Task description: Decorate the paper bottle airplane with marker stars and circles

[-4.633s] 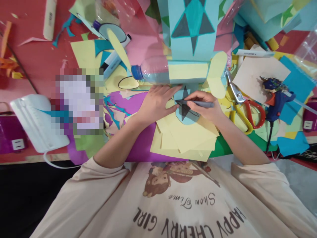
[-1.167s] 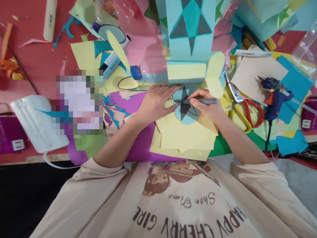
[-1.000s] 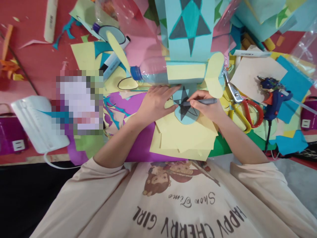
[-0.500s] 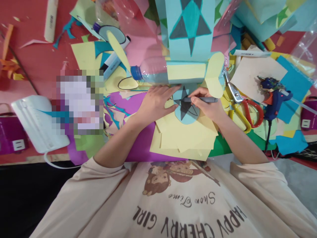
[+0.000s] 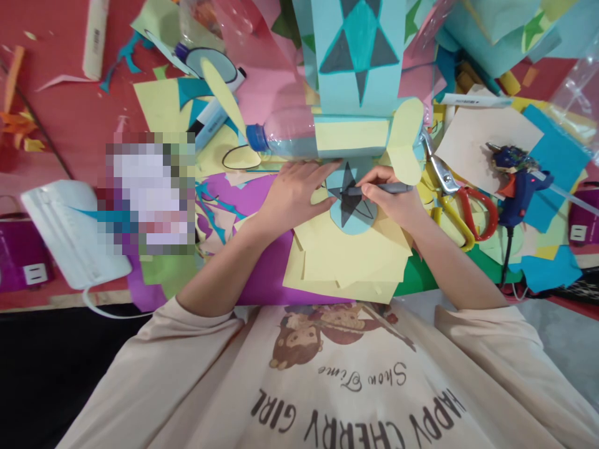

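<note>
A round light-blue paper piece (image 5: 353, 224) bears a star outline, mostly filled in dark grey; its lower right point is still blue inside. My right hand (image 5: 392, 198) pinches a grey marker (image 5: 390, 188), whose tip rests on the star. Fingers spread, my left hand (image 5: 302, 193) lies flat with its fingertips at the left edge of the blue piece. Pale yellow sheets (image 5: 355, 265) are stacked underneath. Just beyond the hands lies a clear plastic bottle (image 5: 290, 132) with a blue cap and a paper wrap, a yellow paper shape (image 5: 406, 140) at its right end.
Scissors (image 5: 461, 199) with red and yellow handles lie right of my right hand. Farther right is a blue glue gun (image 5: 521, 193) with a cable. At left are a white case (image 5: 77, 240) and a blurred-out object (image 5: 147, 193). Paper scraps and markers (image 5: 213, 121) surround the bottle.
The marker tip has shifted slightly left and down on the star, with a small movement of my right hand. My left hand stays where it was.
</note>
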